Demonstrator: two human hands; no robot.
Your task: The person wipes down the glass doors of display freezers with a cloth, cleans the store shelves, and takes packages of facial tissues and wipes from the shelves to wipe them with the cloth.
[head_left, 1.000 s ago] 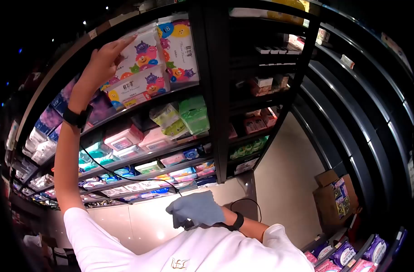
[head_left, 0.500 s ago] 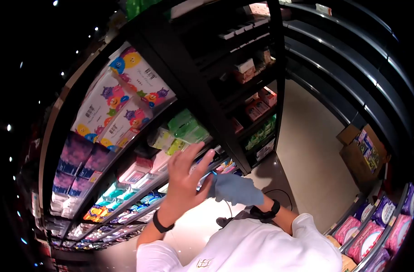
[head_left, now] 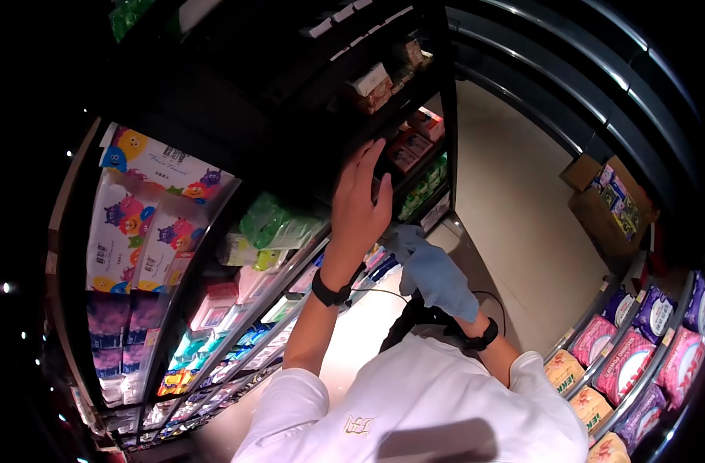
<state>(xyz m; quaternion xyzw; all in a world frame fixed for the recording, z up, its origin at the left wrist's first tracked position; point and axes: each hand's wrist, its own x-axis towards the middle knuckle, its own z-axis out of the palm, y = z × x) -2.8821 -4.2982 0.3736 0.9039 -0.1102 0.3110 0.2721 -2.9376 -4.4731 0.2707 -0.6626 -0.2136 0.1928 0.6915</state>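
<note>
My left hand (head_left: 361, 199) is raised in front of the dark end panel (head_left: 236, 123) of the shelf unit. It is bare, fingers stretched upward and thumb apart, with nothing in it. Lower and to the right, a blue-grey cloth (head_left: 437, 278) covers my right hand, so the fingers are hidden; the cloth is bunched around it and its far end lies near the panel's lower edge. Green plastic packs (head_left: 271, 224) sit on the shelf left of my left hand.
White tissue packs with cartoon figures (head_left: 148, 216) fill the upper left shelf. Small red boxes (head_left: 410, 147) stand on side shelves. An open cardboard box (head_left: 611, 204) is on the floor at right, and pink and purple packs (head_left: 626, 359) line the lower right shelves. A cable (head_left: 491, 301) trails nearby.
My left hand has moved up and right, toward the dark end panel. The cloth-covered right hand has shifted right and now points up-left. The view has turned, so the shelves sit further left.
</note>
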